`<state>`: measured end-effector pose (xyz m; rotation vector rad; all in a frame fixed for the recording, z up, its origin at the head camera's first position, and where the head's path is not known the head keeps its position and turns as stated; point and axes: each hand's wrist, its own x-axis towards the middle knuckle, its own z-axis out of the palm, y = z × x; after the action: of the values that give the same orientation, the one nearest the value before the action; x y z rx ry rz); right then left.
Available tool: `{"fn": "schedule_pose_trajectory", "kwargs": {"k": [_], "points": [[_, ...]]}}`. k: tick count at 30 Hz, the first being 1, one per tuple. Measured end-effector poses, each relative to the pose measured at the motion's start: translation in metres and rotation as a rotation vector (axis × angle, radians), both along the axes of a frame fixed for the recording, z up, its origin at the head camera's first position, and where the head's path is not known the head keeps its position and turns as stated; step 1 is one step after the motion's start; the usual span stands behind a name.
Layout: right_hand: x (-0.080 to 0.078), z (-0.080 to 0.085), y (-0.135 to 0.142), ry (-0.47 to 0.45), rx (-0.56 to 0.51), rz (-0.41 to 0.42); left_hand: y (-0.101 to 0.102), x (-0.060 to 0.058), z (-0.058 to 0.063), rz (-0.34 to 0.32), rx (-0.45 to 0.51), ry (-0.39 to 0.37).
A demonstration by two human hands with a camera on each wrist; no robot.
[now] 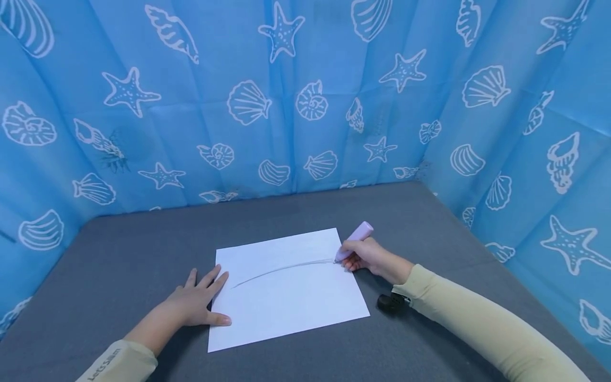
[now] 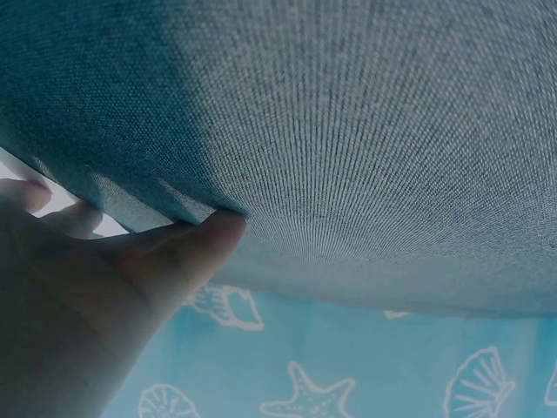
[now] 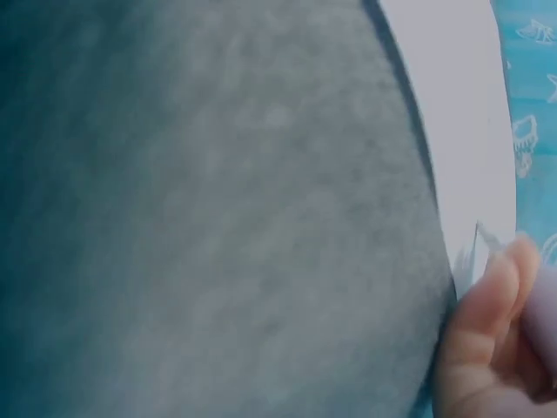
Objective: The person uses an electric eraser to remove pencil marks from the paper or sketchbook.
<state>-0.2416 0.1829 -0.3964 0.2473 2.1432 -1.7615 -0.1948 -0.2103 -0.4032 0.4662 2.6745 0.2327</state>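
A white sheet of paper (image 1: pixel 286 302) lies on the grey cloth, with a thin grey curved line drawn across its upper half. My right hand (image 1: pixel 365 255) grips a thick lilac pen (image 1: pixel 359 233) at the sheet's right edge, its tip at the right end of the line. In the right wrist view, the fingertips (image 3: pixel 500 283) pinch the pen (image 3: pixel 544 322) near its tip, and most of its body is out of frame. With fingers spread, my left hand (image 1: pixel 194 302) rests on the sheet's left edge; the left wrist view shows that hand (image 2: pixel 96 287) on the cloth.
Grey cloth (image 1: pixel 157 244) covers the table. A blue curtain (image 1: pixel 191 127) with white shells and starfish hangs along the back and sides. A small black device (image 1: pixel 391 303) is fixed at the right sleeve cuff, just right of the paper.
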Motion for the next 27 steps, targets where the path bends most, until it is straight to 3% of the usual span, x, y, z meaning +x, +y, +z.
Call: {"fn": "schedule_pose_trajectory", "kwargs": {"k": [10, 19, 27], "points": [[0.0015, 0.0015, 0.0003, 0.016, 0.026, -0.011, 0.0008, -0.0003, 0.0027, -0.008, 0.009, -0.011], [0.0026, -0.0006, 0.0055, -0.015, -0.137, -0.003, 0.0032, 0.0006, 0.0055, -0.008, -0.009, -0.01], [0.0007, -0.0011, 0.0012, 0.016, -0.092, -0.042, 0.0043, 0.0, 0.0058, 0.002, -0.023, -0.019]]}}
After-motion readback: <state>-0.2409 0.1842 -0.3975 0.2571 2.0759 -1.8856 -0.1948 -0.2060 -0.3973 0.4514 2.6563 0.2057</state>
